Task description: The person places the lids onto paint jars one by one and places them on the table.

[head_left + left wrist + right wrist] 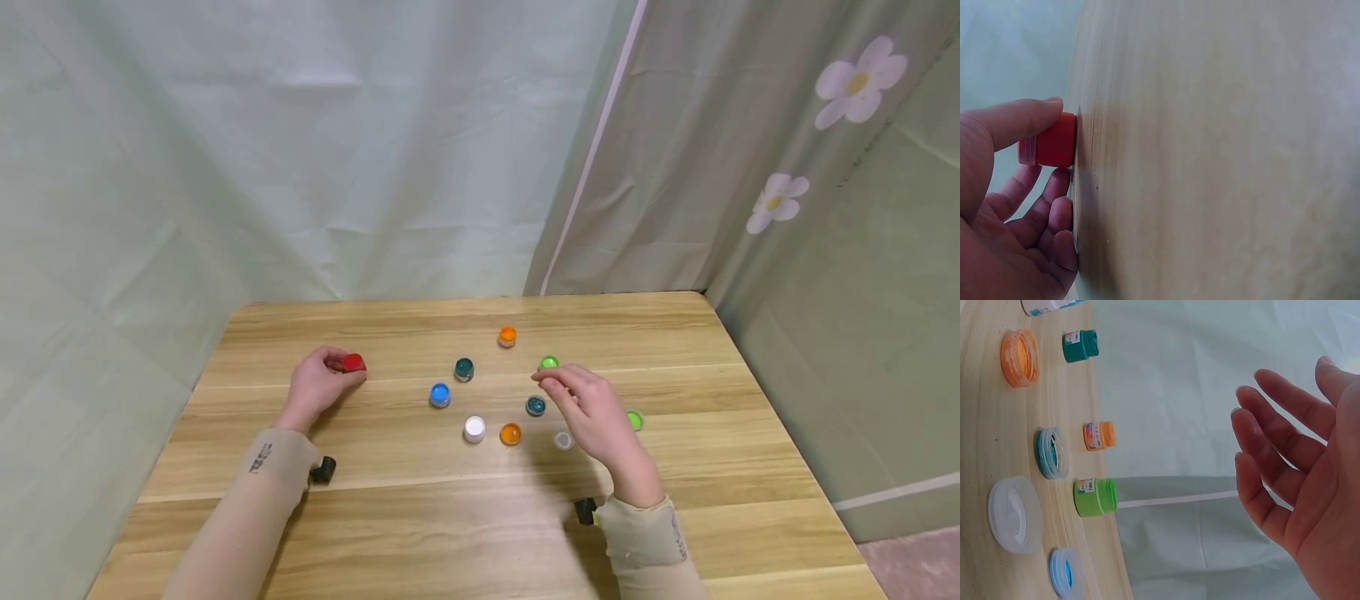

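At the left of the table, my left hand grips a small red paint jar between thumb and fingers. The left wrist view has the red jar down at the tabletop. My right hand hovers over the right side, fingers loosely bent and holding nothing. Close to it are a green paint jar, a teal lid, a whitish lid and a green lid. The right wrist view also has a blue lid, which I cannot make out in the head view.
Between the hands stand a blue jar, a teal jar, a white jar and, farther back, an orange jar. An orange lid lies beside the white jar. Curtains hang behind the wooden table.
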`<action>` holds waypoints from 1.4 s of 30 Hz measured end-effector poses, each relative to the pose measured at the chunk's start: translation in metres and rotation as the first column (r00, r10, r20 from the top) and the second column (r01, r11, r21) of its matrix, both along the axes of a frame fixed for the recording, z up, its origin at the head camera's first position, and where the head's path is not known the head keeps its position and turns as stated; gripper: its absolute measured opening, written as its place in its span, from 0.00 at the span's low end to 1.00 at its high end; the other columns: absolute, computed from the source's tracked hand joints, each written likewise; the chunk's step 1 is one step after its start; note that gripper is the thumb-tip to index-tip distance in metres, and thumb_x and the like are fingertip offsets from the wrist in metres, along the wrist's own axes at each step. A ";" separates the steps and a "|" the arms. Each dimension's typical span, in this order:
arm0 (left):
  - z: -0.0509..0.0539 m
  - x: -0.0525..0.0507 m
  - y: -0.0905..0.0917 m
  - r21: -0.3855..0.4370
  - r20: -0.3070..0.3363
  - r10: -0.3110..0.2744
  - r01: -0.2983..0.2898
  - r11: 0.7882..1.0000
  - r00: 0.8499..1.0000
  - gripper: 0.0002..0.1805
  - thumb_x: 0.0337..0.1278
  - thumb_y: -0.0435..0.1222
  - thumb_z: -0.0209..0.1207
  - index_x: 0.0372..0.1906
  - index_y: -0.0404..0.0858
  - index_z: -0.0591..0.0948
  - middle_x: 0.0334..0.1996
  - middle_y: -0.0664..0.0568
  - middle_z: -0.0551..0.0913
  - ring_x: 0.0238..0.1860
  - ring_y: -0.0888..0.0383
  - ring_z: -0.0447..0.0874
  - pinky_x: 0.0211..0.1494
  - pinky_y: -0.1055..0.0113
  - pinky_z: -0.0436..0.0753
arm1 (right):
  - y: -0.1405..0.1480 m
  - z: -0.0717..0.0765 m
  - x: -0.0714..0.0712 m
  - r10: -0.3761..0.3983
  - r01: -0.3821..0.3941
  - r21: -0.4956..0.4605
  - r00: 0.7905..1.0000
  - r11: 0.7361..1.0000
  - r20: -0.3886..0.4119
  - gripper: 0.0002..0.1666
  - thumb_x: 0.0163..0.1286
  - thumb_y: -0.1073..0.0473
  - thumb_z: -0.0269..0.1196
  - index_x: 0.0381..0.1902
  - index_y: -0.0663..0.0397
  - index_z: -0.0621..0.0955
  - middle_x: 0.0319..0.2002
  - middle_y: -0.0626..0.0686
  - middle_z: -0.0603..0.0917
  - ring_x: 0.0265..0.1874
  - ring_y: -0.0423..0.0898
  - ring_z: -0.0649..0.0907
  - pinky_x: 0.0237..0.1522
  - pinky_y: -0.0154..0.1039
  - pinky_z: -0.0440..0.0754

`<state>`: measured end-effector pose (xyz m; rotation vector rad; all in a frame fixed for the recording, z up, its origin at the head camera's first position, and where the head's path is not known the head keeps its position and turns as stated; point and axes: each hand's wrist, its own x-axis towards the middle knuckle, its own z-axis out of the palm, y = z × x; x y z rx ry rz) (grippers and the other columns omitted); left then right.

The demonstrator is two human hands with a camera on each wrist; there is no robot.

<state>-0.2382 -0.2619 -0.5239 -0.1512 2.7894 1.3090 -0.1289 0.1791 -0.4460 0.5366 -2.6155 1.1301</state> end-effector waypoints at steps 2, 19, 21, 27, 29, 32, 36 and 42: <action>-0.001 0.000 -0.001 0.000 0.000 -0.003 0.003 1.000 1.000 0.30 0.63 0.42 0.75 0.62 0.29 0.77 0.54 0.34 0.81 0.52 0.40 0.79 0.57 0.50 0.78 | 0.000 0.000 0.000 0.000 0.000 -0.001 1.000 1.000 -0.001 0.16 0.86 0.50 0.57 0.54 0.49 0.89 0.52 0.48 0.90 0.50 0.46 0.88 0.52 0.52 0.86; 0.005 0.014 -0.003 0.139 0.031 0.023 -0.027 0.990 0.999 0.42 0.64 0.42 0.75 0.76 0.32 0.68 0.67 0.33 0.73 0.62 0.38 0.72 0.65 0.46 0.73 | 0.012 -0.004 0.000 -0.010 0.010 -0.001 1.000 1.000 0.000 0.16 0.86 0.52 0.57 0.56 0.49 0.89 0.54 0.48 0.89 0.52 0.47 0.88 0.53 0.53 0.86; 0.006 0.019 -0.002 0.152 0.008 0.049 -0.050 0.987 0.999 0.43 0.64 0.42 0.75 0.77 0.32 0.67 0.68 0.32 0.73 0.64 0.37 0.71 0.67 0.45 0.73 | 0.014 -0.005 0.000 -0.015 0.015 0.003 1.000 1.000 -0.001 0.16 0.86 0.52 0.57 0.56 0.48 0.89 0.54 0.48 0.89 0.51 0.46 0.88 0.53 0.52 0.86; 0.014 0.037 0.010 0.214 -0.129 0.194 -0.163 0.963 0.973 0.38 0.65 0.40 0.74 0.74 0.34 0.70 0.66 0.36 0.74 0.62 0.40 0.72 0.62 0.54 0.73 | 0.018 -0.004 0.000 -0.031 0.032 -0.008 0.999 0.999 0.029 0.18 0.87 0.50 0.56 0.56 0.50 0.89 0.54 0.48 0.89 0.37 0.42 0.86 0.46 0.50 0.86; 0.017 0.044 0.019 0.249 -0.184 0.247 -0.199 0.948 0.951 0.35 0.65 0.39 0.74 0.71 0.34 0.73 0.63 0.37 0.75 0.59 0.42 0.72 0.57 0.60 0.72 | 0.019 -0.005 -0.001 -0.035 0.035 -0.009 0.999 0.999 0.036 0.18 0.86 0.50 0.57 0.56 0.50 0.89 0.54 0.48 0.89 0.39 0.43 0.87 0.47 0.51 0.86; 0.021 0.054 0.033 0.311 -0.248 0.304 -0.222 0.924 0.920 0.30 0.63 0.36 0.74 0.66 0.34 0.76 0.56 0.40 0.77 0.54 0.47 0.73 0.49 0.67 0.70 | 0.021 -0.006 -0.001 -0.039 0.039 -0.002 0.999 0.999 0.036 0.18 0.86 0.49 0.57 0.56 0.50 0.89 0.55 0.49 0.89 0.49 0.46 0.88 0.52 0.54 0.86; 0.026 0.068 0.049 0.344 -0.312 0.294 -0.182 0.921 0.903 0.24 0.63 0.33 0.74 0.61 0.32 0.79 0.49 0.43 0.79 0.47 0.53 0.75 0.41 0.72 0.70 | 0.023 -0.006 -0.002 -0.041 0.041 0.005 0.998 0.999 0.040 0.18 0.86 0.49 0.56 0.57 0.50 0.89 0.55 0.49 0.89 0.52 0.48 0.87 0.54 0.56 0.85; 0.032 0.085 0.069 0.329 -0.326 0.127 -0.013 0.944 0.937 0.18 0.65 0.32 0.73 0.56 0.34 0.83 0.45 0.42 0.84 0.43 0.56 0.79 0.40 0.73 0.73 | 0.025 -0.006 -0.002 -0.048 0.048 0.007 0.998 0.999 0.049 0.18 0.86 0.49 0.56 0.56 0.49 0.89 0.54 0.49 0.89 0.51 0.48 0.87 0.54 0.55 0.85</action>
